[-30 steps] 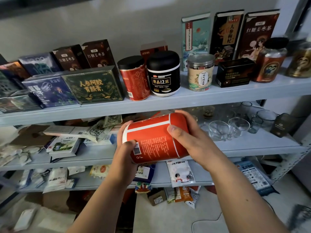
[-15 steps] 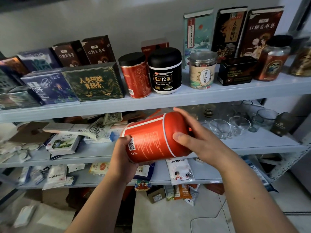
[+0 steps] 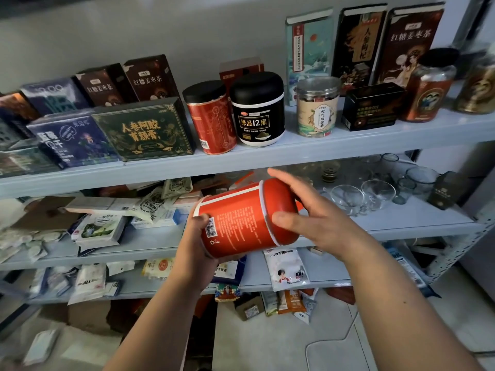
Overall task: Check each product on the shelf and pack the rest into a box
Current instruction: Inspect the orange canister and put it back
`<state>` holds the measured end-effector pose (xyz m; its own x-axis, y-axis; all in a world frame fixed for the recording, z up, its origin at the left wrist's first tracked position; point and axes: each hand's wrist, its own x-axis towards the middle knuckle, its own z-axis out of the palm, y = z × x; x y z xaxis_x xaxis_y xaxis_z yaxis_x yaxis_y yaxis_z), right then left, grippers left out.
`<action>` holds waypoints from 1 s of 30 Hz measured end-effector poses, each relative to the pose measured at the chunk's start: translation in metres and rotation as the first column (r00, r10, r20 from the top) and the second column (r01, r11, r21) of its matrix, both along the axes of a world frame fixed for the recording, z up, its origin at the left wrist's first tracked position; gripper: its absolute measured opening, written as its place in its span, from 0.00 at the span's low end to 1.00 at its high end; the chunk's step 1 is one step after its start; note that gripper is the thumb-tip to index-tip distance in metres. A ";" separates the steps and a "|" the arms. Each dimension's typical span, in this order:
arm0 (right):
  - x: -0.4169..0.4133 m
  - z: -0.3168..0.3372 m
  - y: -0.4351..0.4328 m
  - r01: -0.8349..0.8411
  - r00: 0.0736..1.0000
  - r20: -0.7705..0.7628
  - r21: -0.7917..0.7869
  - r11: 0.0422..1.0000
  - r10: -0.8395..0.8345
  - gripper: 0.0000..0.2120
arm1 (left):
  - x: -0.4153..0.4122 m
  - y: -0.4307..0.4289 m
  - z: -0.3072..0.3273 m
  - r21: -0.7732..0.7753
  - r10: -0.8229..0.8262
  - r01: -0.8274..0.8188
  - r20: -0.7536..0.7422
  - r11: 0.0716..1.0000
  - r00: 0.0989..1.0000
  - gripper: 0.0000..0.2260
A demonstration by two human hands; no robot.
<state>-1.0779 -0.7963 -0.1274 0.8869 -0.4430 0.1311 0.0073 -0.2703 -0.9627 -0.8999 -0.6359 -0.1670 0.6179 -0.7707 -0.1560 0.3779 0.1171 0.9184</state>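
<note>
— Red can (image 3: 241, 223) lying sideways in mid-air, just below the black jar (image 3: 257, 108)?
— Yes. Gripped at the base by left hand (image 3: 192, 253), clamped at the lid end by right hand (image 3: 316, 226). Barely shifted since a second ago; left hand lower, barcode side more uncovered.

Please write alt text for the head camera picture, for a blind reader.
A left hand and a right hand hold a red canister sideways, one at each end. Behind, the top shelf carries boxes and jars.
</note>
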 end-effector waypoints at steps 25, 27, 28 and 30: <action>0.004 -0.003 0.006 -0.128 0.843 0.509 0.505 0.854 -0.175 0.44 | -0.010 0.009 -0.005 -0.080 -0.032 0.000 -0.400 0.997 0.916 0.28; 0.003 -0.003 0.008 -0.173 0.827 0.534 0.539 0.824 -0.175 0.48 | -0.011 0.010 -0.008 -0.088 -0.016 -0.022 -0.411 0.996 0.912 0.27; 0.002 -0.001 0.009 -0.181 0.823 0.540 0.543 0.820 -0.176 0.47 | -0.011 0.010 -0.009 -0.091 -0.021 -0.017 -0.408 0.996 0.913 0.28; 0.002 0.002 0.012 -0.190 0.817 0.549 0.547 0.815 -0.178 0.47 | -0.012 0.011 -0.009 -0.093 -0.045 0.009 -0.395 0.996 0.918 0.30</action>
